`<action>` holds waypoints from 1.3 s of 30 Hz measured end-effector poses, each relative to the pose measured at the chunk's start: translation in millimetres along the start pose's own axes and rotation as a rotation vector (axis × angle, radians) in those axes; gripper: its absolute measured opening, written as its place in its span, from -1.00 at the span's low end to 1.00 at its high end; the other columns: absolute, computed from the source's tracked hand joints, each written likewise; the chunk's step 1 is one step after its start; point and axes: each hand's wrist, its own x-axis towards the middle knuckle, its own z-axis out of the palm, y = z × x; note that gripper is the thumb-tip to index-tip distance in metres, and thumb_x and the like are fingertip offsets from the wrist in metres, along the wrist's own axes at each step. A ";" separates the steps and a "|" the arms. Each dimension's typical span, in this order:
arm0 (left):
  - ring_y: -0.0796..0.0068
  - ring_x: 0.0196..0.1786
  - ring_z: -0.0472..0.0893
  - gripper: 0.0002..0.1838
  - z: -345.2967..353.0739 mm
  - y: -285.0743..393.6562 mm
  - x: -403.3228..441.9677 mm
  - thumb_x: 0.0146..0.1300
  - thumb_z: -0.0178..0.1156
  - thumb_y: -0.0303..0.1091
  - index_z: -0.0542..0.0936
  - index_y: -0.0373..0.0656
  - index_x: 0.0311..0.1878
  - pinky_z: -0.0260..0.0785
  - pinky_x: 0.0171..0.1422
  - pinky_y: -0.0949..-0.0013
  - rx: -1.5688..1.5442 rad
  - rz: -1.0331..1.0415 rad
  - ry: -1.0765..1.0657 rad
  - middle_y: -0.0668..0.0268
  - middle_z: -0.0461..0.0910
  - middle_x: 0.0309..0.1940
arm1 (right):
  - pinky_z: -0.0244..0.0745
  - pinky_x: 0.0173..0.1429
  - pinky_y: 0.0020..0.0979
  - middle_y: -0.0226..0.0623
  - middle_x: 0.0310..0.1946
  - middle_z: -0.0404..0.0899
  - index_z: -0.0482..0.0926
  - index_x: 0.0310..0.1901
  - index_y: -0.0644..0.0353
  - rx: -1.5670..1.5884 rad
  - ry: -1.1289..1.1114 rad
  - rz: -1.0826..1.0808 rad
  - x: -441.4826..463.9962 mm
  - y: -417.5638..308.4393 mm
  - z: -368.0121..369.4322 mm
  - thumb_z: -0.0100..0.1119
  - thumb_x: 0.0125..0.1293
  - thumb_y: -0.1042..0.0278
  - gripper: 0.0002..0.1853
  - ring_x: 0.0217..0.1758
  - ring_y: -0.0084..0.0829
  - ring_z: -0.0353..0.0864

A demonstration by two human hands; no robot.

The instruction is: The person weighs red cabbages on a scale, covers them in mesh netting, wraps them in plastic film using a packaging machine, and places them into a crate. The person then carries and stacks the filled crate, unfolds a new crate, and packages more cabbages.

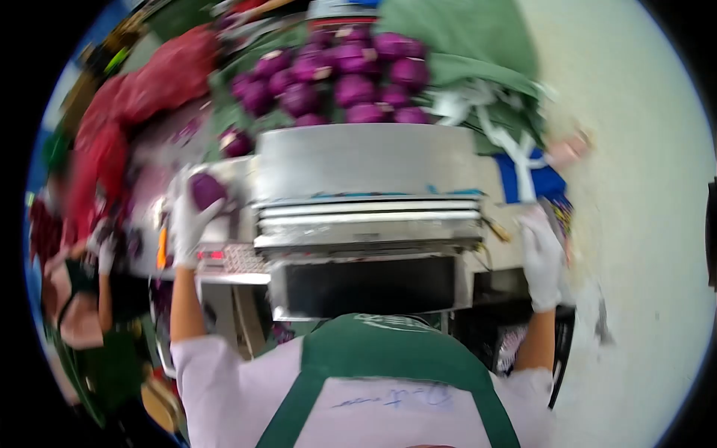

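Observation:
My left hand (188, 224), in a white glove, grips a red cabbage (208, 191) at the left, above the plate of a scale (240, 258) with a red lit display. In a white glove too, my right hand (542, 261) reaches forward on the right. Its fingertips are at the lower end of a white strip (525, 184) that hangs over a blue item (551, 184). Motion blur hides whether those fingers hold the strip. Between my hands stands a metal film-wrapping machine (366, 160) with a dark front plate (366, 287).
Many red cabbages (355, 89) are piled on green cloth (459, 37) behind the machine. Red mesh sacks (153, 86) lie at the left. Another person (78, 299) works at far left, with gloved hands near the table. A pale wall (635, 246) borders the right.

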 end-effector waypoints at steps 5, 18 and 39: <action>0.00 0.30 0.38 -0.11 12.2 -33.2 3.9 0.00 0.35 -0.43 0.21 -0.09 0.46 0.24 0.40 0.18 0.168 0.001 -0.019 0.00 0.30 0.31 | 0.51 -0.09 -0.45 -0.19 -0.23 0.69 0.62 -0.13 0.31 0.144 0.022 0.124 40.1 98.4 19.6 0.15 0.32 0.47 -0.84 -0.23 -0.41 0.67; 0.18 0.39 0.28 -0.47 -29.9 78.7 -76.4 0.31 0.21 -0.37 0.39 -0.14 0.34 0.12 0.43 0.30 0.125 -0.152 0.225 0.09 0.34 0.30 | 0.56 -0.19 -0.12 -0.39 -0.29 0.69 0.53 0.06 -0.38 -0.781 -0.168 -0.073 173.2 313.9 168.2 0.07 0.25 0.15 -0.68 -0.22 -0.23 0.70; 0.42 0.24 0.48 -0.62 -12.3 195.3 -134.2 0.44 0.01 -0.48 0.43 -0.32 0.28 0.23 0.39 0.36 -0.436 -0.330 0.213 0.16 0.51 0.20 | 0.40 0.22 -0.01 -0.12 0.00 0.62 0.58 0.05 -0.04 -0.525 -0.021 0.657 163.7 303.4 104.5 -0.02 0.32 0.10 -0.65 0.10 -0.04 0.59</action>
